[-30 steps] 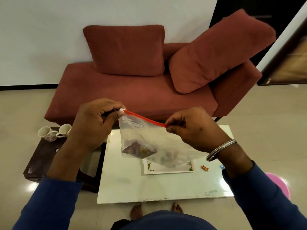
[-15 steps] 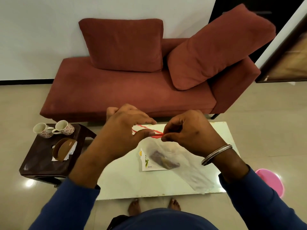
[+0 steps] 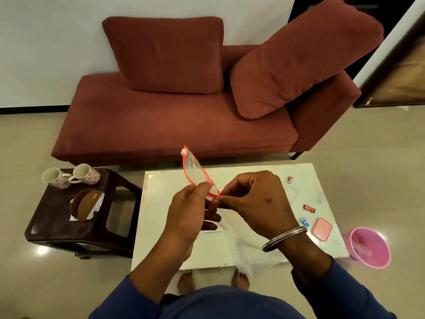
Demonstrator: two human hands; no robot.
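Observation:
A clear zip bag (image 3: 194, 170) with a red seal strip is held above the white low table (image 3: 161, 226). My left hand (image 3: 190, 215) pinches the red strip at mid-length with thumb and fingers. My right hand (image 3: 250, 201) pinches the strip's near end, wrist bearing a metal bangle. The strip's far end with its white slider sticks up and away from me. The bag's clear body hangs down under my right wrist; its contents are hidden by my hands.
Small wrapped candies (image 3: 309, 208) and a pink lidded box (image 3: 322, 228) lie on the table's right side. A pink bucket (image 3: 370, 247) stands on the floor at right. A dark side stool (image 3: 80, 217) at left carries two mugs (image 3: 71, 176) and a napkin holder. A red sofa (image 3: 184, 120) is behind.
My hands have come close together and dropped lower. The bag's strip, earlier stretched sideways between them, now points up and away. The view has tilted down, showing more of the table.

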